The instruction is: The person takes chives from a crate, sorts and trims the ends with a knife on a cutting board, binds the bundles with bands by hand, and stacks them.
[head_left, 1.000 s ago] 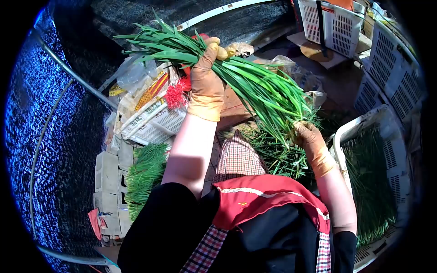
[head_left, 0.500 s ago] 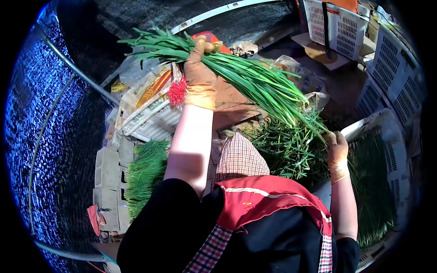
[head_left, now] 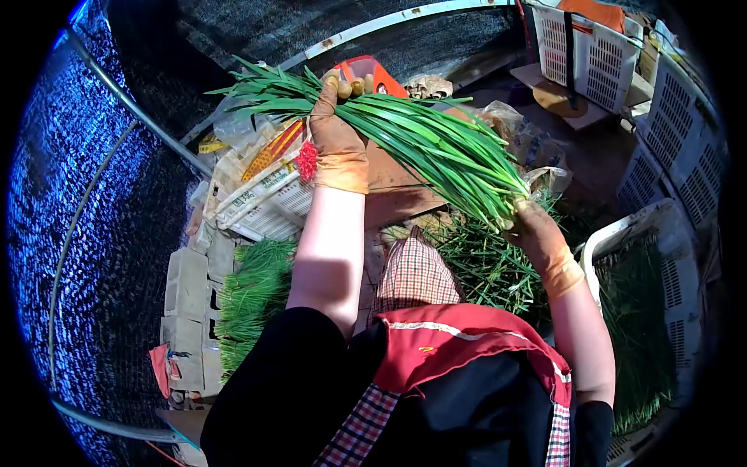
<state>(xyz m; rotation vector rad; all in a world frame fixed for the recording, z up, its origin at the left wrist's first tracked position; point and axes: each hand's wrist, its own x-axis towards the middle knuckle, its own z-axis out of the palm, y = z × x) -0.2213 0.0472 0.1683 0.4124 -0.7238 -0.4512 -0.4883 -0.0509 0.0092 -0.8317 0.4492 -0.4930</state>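
My left hand (head_left: 337,136), in a brown-stained glove with an orange cuff, is closed around the leafy part of a bunch of garlic chives (head_left: 440,144). The bunch slants across the view, leaf tips at the upper left and pale cut ends at the lower right. At those pale ends is my right hand (head_left: 539,236), gloved the same way, its fingers bent in against the stems; the fingertips are partly hidden. Beneath the bunch lies a loose heap of green leaves and trimmings (head_left: 498,268), by my checked-cloth-covered knee (head_left: 416,272).
To the right stands a white crate (head_left: 603,245) holding green chives (head_left: 638,327). More chives (head_left: 257,300) lie at the left beside concrete blocks (head_left: 187,288). Ahead are a brown board (head_left: 397,183), a red container (head_left: 377,74) and clear plastic bags (head_left: 506,121). White crates (head_left: 677,124) stand farther right.
My right hand has moved up and left from a few long leaves by the crate to the pale ends of the bunch. My left hand keeps its hold.
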